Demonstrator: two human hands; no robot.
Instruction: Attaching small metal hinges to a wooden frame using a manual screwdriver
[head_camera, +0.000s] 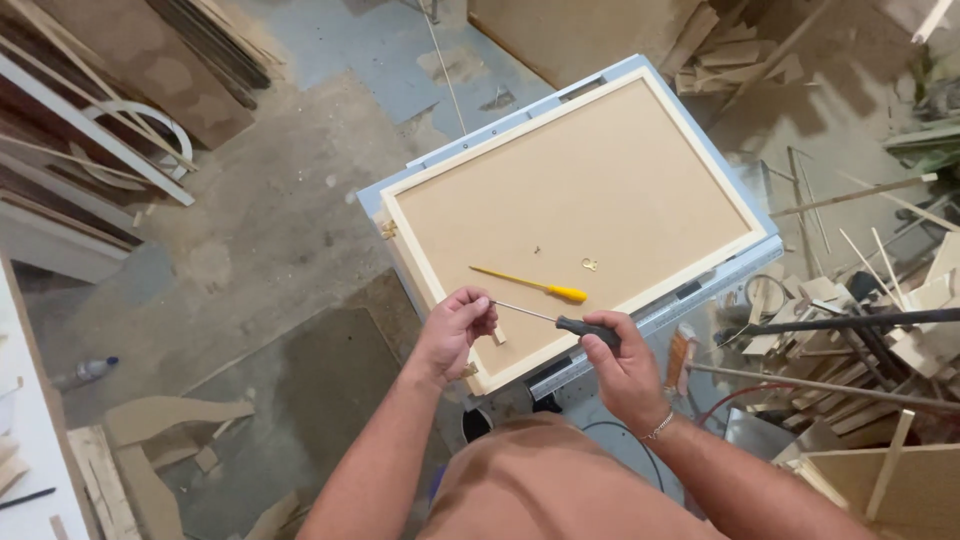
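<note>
On top of the small grey work table (372, 200) lies one big wooden frame (580, 215), backing board up, so it sits flat and steady for fitting hardware. Everything else I'll place off that frame. At its near edge, both hands work one black-handled screwdriver (560, 321): the right hand (625, 365) is wrapped around the handle, and the left hand (455, 325) pinches the tip end between thumb and fingers, probably steadying a screw there, though that's too small to see. One spare yellow-handled screwdriver (530, 284) rests on the board just beyond, easy to grab. One small brass hanger (589, 264) lies further in, and one tiny screw-like bit (537, 250) sits beside it. So: two screwdrivers, one frame.
</note>
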